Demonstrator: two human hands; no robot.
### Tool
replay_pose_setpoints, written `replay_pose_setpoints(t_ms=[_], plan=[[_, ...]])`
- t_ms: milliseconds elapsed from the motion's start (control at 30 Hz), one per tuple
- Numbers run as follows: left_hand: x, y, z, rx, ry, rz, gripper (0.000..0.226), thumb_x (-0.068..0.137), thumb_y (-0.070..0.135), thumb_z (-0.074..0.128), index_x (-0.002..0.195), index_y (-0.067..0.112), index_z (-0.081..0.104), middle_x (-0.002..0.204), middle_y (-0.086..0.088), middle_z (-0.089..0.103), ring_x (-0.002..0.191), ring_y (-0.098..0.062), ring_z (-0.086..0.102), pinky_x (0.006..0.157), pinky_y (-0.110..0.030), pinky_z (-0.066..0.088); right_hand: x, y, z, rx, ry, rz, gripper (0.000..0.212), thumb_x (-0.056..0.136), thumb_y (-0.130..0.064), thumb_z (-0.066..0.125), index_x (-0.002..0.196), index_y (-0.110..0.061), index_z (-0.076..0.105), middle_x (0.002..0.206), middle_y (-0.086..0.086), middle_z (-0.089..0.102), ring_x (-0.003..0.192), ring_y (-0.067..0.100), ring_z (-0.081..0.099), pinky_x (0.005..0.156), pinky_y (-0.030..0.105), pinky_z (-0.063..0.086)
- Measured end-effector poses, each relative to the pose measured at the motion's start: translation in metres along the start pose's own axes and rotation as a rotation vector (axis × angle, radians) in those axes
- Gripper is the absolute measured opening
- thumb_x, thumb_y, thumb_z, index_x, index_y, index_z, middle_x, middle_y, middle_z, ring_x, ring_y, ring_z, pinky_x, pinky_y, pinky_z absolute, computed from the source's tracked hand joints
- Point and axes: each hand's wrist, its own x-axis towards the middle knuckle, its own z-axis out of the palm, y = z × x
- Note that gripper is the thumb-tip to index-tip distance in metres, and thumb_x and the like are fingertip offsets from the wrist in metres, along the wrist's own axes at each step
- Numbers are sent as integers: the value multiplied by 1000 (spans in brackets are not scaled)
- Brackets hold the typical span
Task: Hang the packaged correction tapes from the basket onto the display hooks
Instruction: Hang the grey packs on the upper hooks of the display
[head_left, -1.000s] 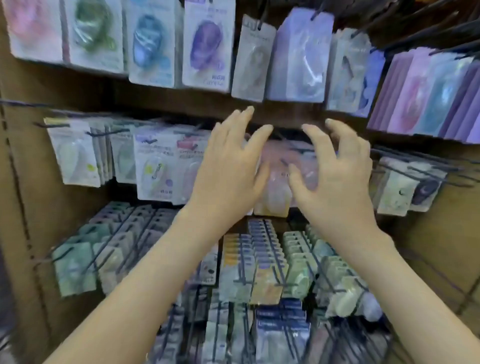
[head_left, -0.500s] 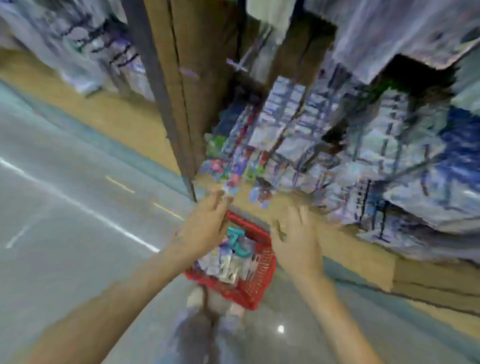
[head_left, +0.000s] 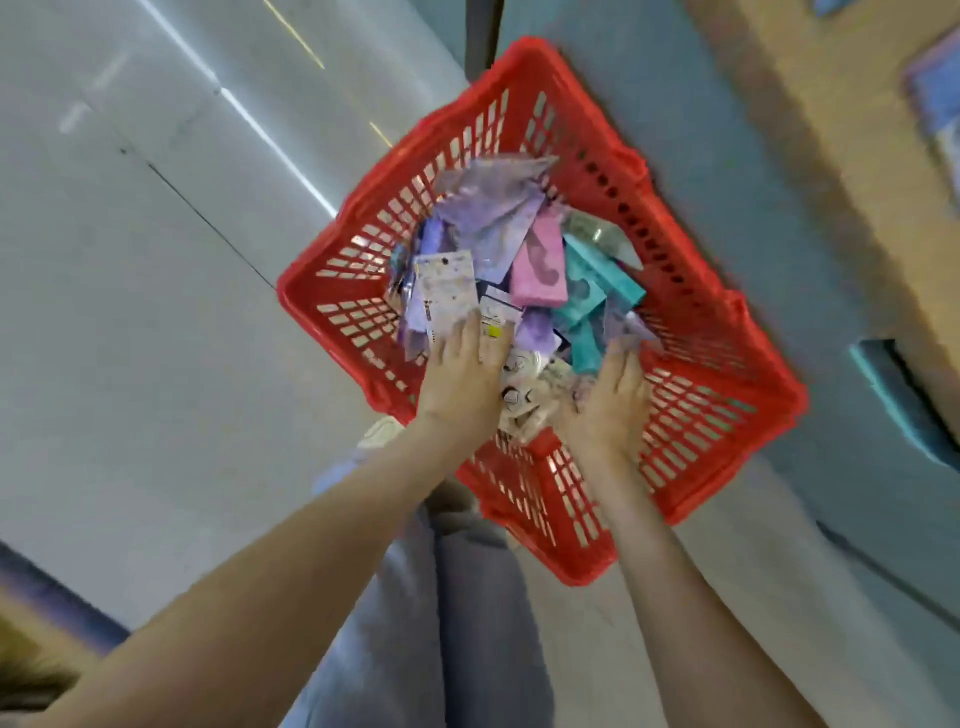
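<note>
A red slotted plastic basket (head_left: 717, 374) stands on the floor below me. Inside lies a loose pile of packaged correction tapes (head_left: 524, 260) in purple, pink, teal and white. My left hand (head_left: 462, 379) reaches into the near side of the pile, fingers stretched flat on a white card-backed pack (head_left: 441, 291). My right hand (head_left: 613, 400) lies beside it with fingers extended onto the packs near a pale purple one (head_left: 626, 327). Neither hand visibly grips a pack. No display hooks are in view.
Grey glossy floor (head_left: 156, 312) spreads left of the basket. The wooden base of the display shelf (head_left: 841, 171) runs along the right edge. My grey trouser legs (head_left: 467, 597) are just below the basket.
My hands left the hanging packs on the hooks and dropped down. My view swung from the display to the floor, and both hands now reach into the basket.
</note>
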Motion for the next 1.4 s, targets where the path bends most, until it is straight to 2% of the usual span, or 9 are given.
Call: replay_pose_setpoints(t_ms=[167,300,467,667,800,967,1167,1267,1400], plan=[[47,7,30,86,-19,2,85,95,26,52,155,23,-7,160,-17,-18,149,-35,-10,119,-50,1,65,33,36,-284,-57,-24,111,74,-48,76,156,-21,6,159,23,5,147,40,1,117,50,-1],[56,13,36,132,-59,31,81,97,35,48,155,20,-7,159,-18,-22,148,-36,-16,119,-52,-5,68,42,52,-417,55,-105,107,60,-39,85,148,-14,30,147,30,34,138,40,22,113,55,13],[46,13,37,166,-32,29,78,97,33,48,156,18,-3,160,-18,-20,148,-36,-14,118,-51,-7,66,35,41,-510,88,-138,93,63,-27,82,142,-6,37,131,25,48,136,35,27,114,51,4],[36,20,35,235,-44,65,73,100,31,44,155,17,-2,158,-18,-23,147,-37,-16,117,-51,-10,65,19,21,-451,-152,-71,86,84,-10,69,151,-13,16,146,20,26,126,40,39,101,47,37],[17,26,18,155,-79,73,72,99,30,44,156,18,1,159,-18,-21,148,-37,-16,118,-49,-9,44,18,3,-409,-132,-103,75,89,3,55,152,-11,18,155,21,20,127,39,40,99,42,41],[-23,32,-21,-496,-99,-73,62,96,23,53,152,21,27,160,-19,9,148,-35,11,119,-39,14,6,14,-45,-345,-121,-141,69,88,7,52,151,-5,26,157,18,23,130,40,36,109,44,33],[-57,47,-70,-1669,-558,-622,34,98,35,54,127,19,53,117,-12,62,101,-24,59,93,-37,47,-54,-14,-80,-211,123,-327,62,70,11,59,130,1,52,131,22,54,109,41,56,92,49,51],[-59,39,-73,-1932,-554,-668,36,92,49,57,109,17,60,114,-21,64,100,-34,64,94,-46,52,-76,-36,-81,-152,161,-447,67,75,7,61,138,-3,43,135,17,51,119,35,52,104,42,38],[-45,21,-58,-2079,-373,-612,53,91,53,57,128,16,57,117,-14,65,104,-28,65,83,-40,57,-88,-56,-57,-33,141,-499,73,85,0,58,148,-7,21,144,15,47,129,29,46,111,37,28]])
